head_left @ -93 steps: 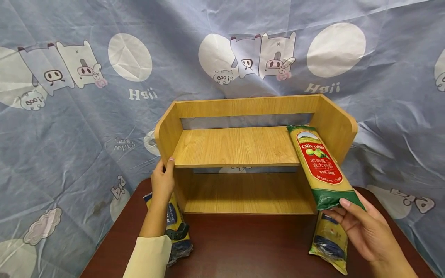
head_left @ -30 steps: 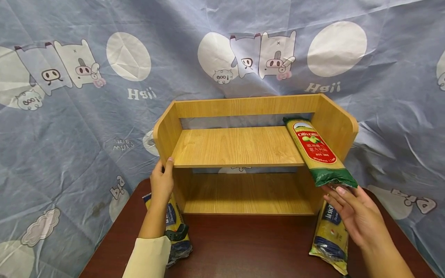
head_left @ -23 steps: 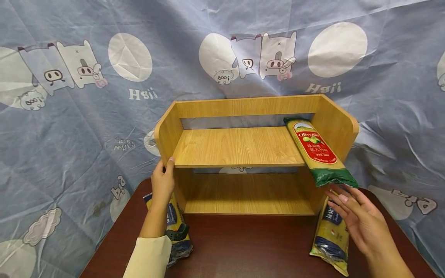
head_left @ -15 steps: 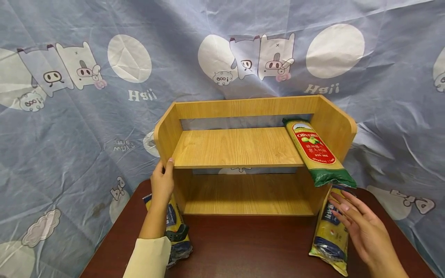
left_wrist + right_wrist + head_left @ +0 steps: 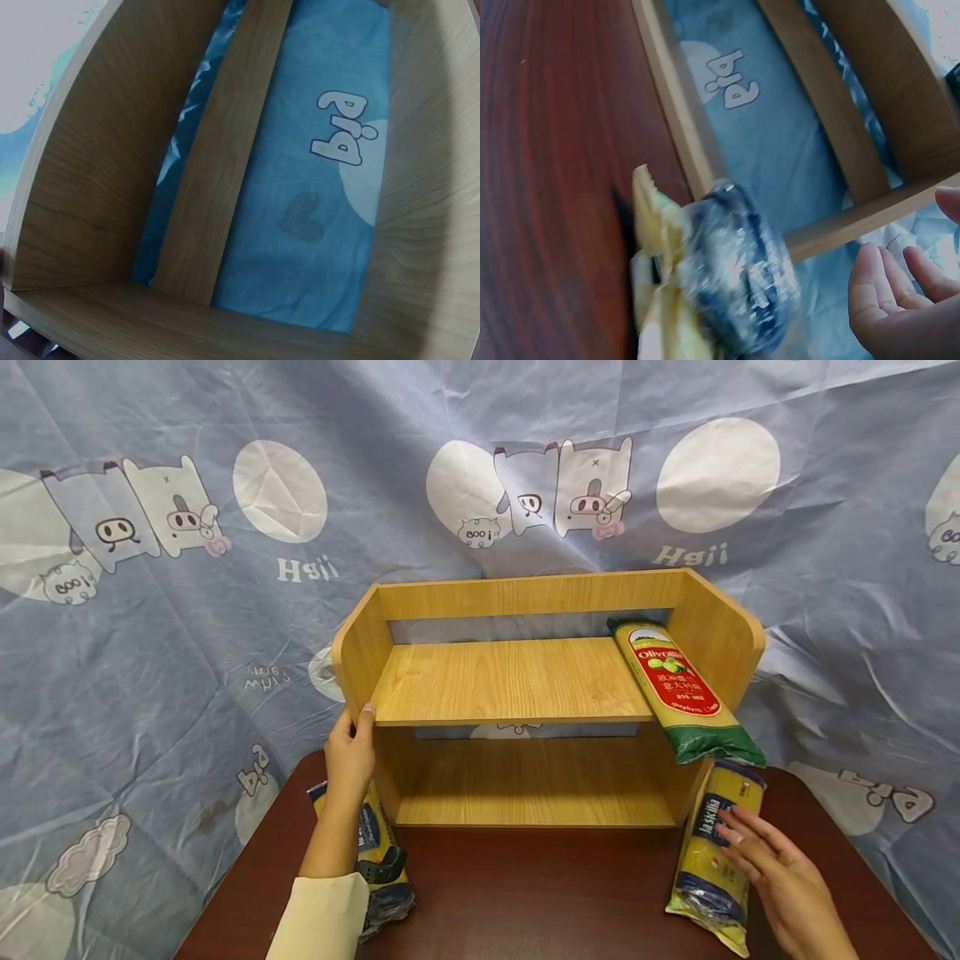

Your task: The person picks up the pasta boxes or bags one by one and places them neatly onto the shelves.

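Observation:
My left hand (image 5: 351, 758) grips the left side of a two-tier wooden shelf (image 5: 517, 681), thumb on the inner face near the upper board. On that board's right end lies a spaghetti pack (image 5: 675, 681) with a red label, its green end jutting past the front edge. Below it, a yellow and blue pasta pack (image 5: 712, 860) leans at the shelf's right front. My right hand (image 5: 787, 881) is beside this pack, fingers loosely bent and overlapping its label in the head view. In the right wrist view, the right hand (image 5: 907, 300) holds nothing, apart from the pack's crinkled end (image 5: 739, 270).
Another yellow and blue pasta pack (image 5: 382, 847) stands by the shelf's left side, partly hidden by my left arm and a dark wrist strap (image 5: 382, 864). The dark red table (image 5: 525, 893) extends in front. A printed blue cloth (image 5: 187, 635) hangs behind.
The spaghetti pack was pushed farther back onto the upper board. My right hand then let go and moved down towards the lower pasta pack. My left hand stays on the shelf.

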The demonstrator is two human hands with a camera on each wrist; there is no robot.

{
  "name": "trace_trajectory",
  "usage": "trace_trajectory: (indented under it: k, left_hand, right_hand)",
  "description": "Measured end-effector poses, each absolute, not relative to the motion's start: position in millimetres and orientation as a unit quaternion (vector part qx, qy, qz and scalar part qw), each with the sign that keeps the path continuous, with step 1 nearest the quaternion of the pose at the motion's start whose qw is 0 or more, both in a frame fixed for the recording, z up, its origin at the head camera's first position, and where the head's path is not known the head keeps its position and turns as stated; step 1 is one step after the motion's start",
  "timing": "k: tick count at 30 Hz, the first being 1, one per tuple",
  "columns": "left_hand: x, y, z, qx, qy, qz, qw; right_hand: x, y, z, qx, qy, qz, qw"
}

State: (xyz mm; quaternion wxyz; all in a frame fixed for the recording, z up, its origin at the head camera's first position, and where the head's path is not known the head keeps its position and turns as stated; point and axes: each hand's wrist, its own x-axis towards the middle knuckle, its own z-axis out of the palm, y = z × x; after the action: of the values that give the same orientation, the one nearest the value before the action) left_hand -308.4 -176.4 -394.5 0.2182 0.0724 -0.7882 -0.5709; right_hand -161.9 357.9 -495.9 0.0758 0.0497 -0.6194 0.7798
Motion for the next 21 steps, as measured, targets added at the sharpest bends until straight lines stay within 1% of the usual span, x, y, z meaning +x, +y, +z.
trace_trajectory:
  k: [5,7,9,10,13,15,18,21]
  left_hand:
    - [-309.1,-176.3,-395.3,0.075,-0.789,-0.568,0.222]
    - [-309.0,-176.4,-395.3,0.075,-0.788,-0.569,0.225]
    - [-308.7,-176.5,-395.0,0.076,-0.787,-0.569,0.226]
    - [-308.5,-176.4,-394.6,0.075,-0.787,-0.569,0.226]
    - [-309.6,-176.4,-394.3,0.073,-0.788,-0.569,0.224]
    - [-310.5,-176.3,-394.3,0.072,-0.789,-0.568,0.223]
    - [-310.8,-176.4,-394.9,0.073,-0.789,-0.569,0.221]
    - [-309.5,-176.9,-395.3,0.076,-0.789,-0.569,0.218]
  right_hand:
    - [-159.2,360.4,-507.5,0.036,-0.618,0.78,0.092]
    - [-158.3,360.9,-509.2,0.007,-0.631,0.77,0.095]
    - [-158.1,361.7,-508.8,-0.044,-0.659,0.745,0.09]
    - [-158.4,362.6,-508.2,-0.072,-0.677,0.728,0.081]
    - [-161.3,366.5,-506.1,-0.165,-0.737,0.654,0.033]
    - [-163.6,368.9,-506.7,-0.201,-0.772,0.603,0.01]
    - [-166.9,370.5,-509.6,-0.242,-0.806,0.54,-0.013]
    - [-170.0,372.1,-514.0,-0.251,-0.825,0.504,-0.036]
